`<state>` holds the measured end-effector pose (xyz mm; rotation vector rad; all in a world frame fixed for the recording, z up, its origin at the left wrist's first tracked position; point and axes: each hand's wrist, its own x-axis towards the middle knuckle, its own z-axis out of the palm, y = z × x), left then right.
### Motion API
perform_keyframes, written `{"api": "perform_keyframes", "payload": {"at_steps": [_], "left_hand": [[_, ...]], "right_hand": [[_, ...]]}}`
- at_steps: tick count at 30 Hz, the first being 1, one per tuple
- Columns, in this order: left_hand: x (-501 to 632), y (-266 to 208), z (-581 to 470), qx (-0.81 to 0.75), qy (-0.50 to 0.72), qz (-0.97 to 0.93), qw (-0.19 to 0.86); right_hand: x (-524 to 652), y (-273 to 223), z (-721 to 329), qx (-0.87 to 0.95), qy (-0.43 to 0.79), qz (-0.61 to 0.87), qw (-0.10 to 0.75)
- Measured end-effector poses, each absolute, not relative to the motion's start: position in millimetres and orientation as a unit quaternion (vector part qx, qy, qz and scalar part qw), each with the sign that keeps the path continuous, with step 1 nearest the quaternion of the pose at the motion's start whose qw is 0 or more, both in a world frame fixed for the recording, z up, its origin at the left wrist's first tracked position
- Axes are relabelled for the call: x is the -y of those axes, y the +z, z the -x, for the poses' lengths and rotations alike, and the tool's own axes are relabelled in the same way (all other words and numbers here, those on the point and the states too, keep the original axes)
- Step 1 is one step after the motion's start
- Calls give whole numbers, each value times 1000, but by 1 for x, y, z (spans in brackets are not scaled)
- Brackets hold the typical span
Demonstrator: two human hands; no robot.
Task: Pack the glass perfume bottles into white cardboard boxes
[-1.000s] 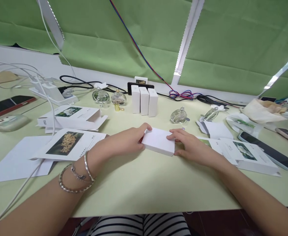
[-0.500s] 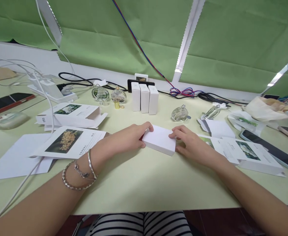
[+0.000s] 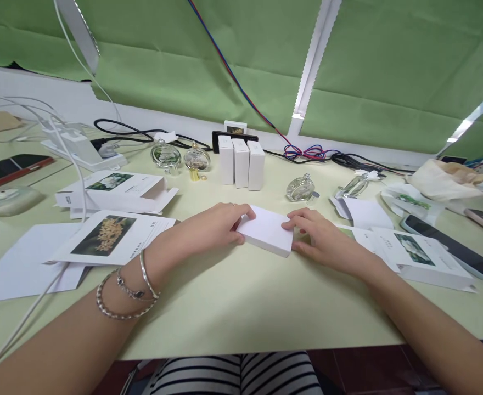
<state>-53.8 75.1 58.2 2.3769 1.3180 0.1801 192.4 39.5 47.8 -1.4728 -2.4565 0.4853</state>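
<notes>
A small white cardboard box (image 3: 267,230) lies flat on the pale green table in front of me. My left hand (image 3: 220,226) grips its left end, thumb low on the side and fingers over the top edge. At the opposite end, my right hand (image 3: 318,236) holds the box between thumb and fingers. Beyond it stand three upright white boxes (image 3: 240,163) in a row. A clear glass bottle (image 3: 301,188) sits behind my right hand, with a small cap beside it.
Two glass bottles (image 3: 165,155) and a gold cap (image 3: 194,174) stand at the back left. Printed flower cartons (image 3: 107,236) lie on the left, another carton (image 3: 418,249) and a phone (image 3: 447,247) on the right. A white cable (image 3: 80,189) crosses the left side.
Both hands keep their hold on the white box, which stays flat on the table. Only a slight shift of the whole view shows.
</notes>
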Motion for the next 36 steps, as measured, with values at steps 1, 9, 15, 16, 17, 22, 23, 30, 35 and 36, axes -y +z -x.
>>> {"api": "perform_keyframes", "payload": {"at_steps": [1, 9, 15, 16, 17, 22, 23, 30, 35, 36], "left_hand": [[-75, 59, 54, -476, 65, -852, 207], [-76, 58, 53, -501, 66, -836, 214], [-74, 62, 52, -499, 71, -838, 208], [-74, 62, 52, -502, 71, -836, 209], [-73, 63, 52, -505, 70, -834, 212], [-73, 63, 51, -507, 72, -829, 225], [-73, 62, 51, -506, 72, -830, 225], [-74, 66, 54, -487, 66, -839, 233], [-73, 76, 53, -521, 296, -776, 194], [-74, 76, 52, -521, 376, -747, 173]], "right_hand": [[-40, 47, -192, 839, 165, 505, 119], [-36, 54, -195, 841, 187, 498, 96], [-33, 54, -189, 821, 194, 529, 96], [-33, 52, -187, 814, 192, 538, 109], [-34, 50, -185, 808, 192, 544, 120], [-36, 46, -181, 795, 205, 553, 147], [-37, 46, -182, 793, 207, 554, 147], [-36, 47, -182, 779, 222, 566, 153], [-37, 45, -185, 762, 227, 564, 223], [-37, 45, -185, 761, 221, 560, 243]]}}
